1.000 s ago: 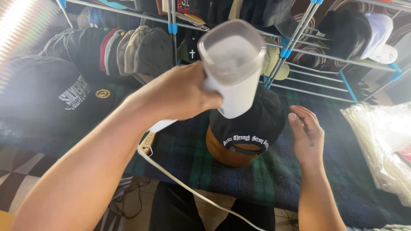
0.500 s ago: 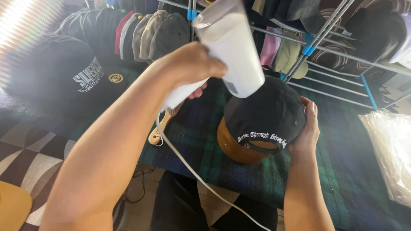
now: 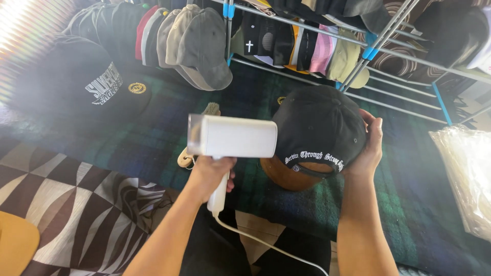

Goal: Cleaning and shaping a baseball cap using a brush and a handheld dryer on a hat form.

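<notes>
My left hand (image 3: 210, 174) grips the handle of a white handheld steamer (image 3: 232, 136), held level with its nozzle end pointing right, close to the back of a black cap (image 3: 317, 125). The cap has white embroidered lettering along its back edge and sits over a brown rounded form (image 3: 281, 174). My right hand (image 3: 369, 143) cups the cap's right side. A white cord (image 3: 266, 244) runs from the steamer's handle down toward me.
A dark green plaid cloth (image 3: 419, 204) covers the surface. Behind it, a metal rack (image 3: 378, 46) with blue joints holds several caps. More caps are stacked at upper left (image 3: 179, 41). A clear plastic bag (image 3: 468, 174) lies right. A wooden brush (image 3: 186, 156) lies behind the steamer.
My left hand lowered the steamer from above the cap and turned it level beside the cap's left side. My right hand moved from beside the cap onto its right side.
</notes>
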